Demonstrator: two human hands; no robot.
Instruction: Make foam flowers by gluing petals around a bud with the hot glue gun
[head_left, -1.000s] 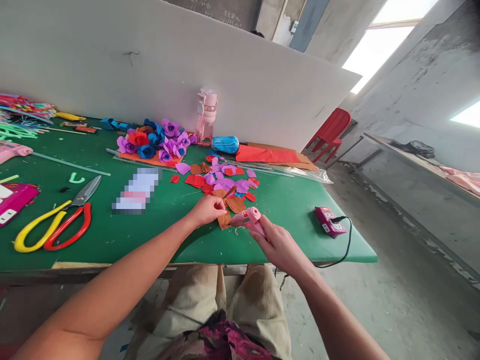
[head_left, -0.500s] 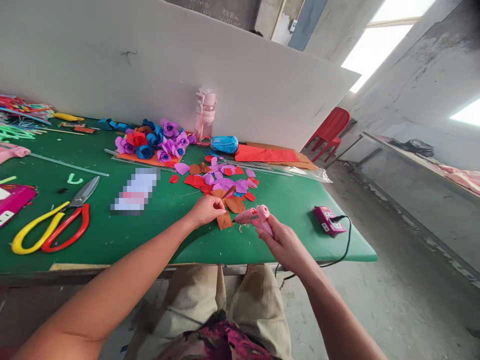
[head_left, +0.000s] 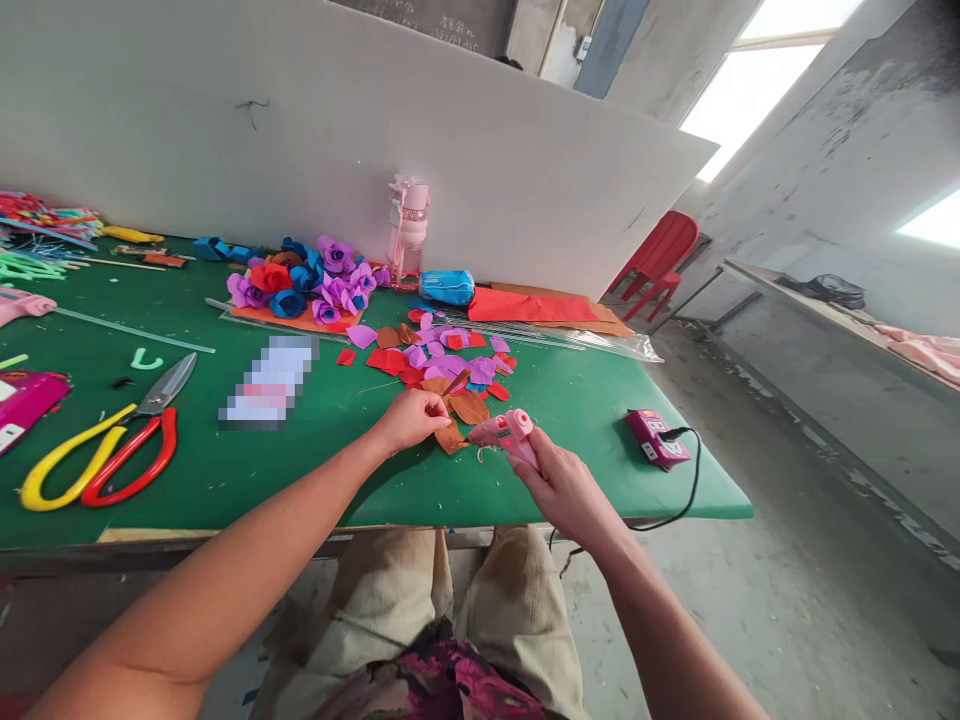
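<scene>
Looked like gluing tbh, left hand (head_left: 411, 420) pinching a brown petal (head_left: 450, 438), right hand (head_left: 564, 488) gripping the glue gun (head_left: 517, 424), so next needed steady aim.

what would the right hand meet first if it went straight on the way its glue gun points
The glue gun in the right hand would likely meet the brown paper at the left hand first; whether the tip touches it is unclear.
</scene>
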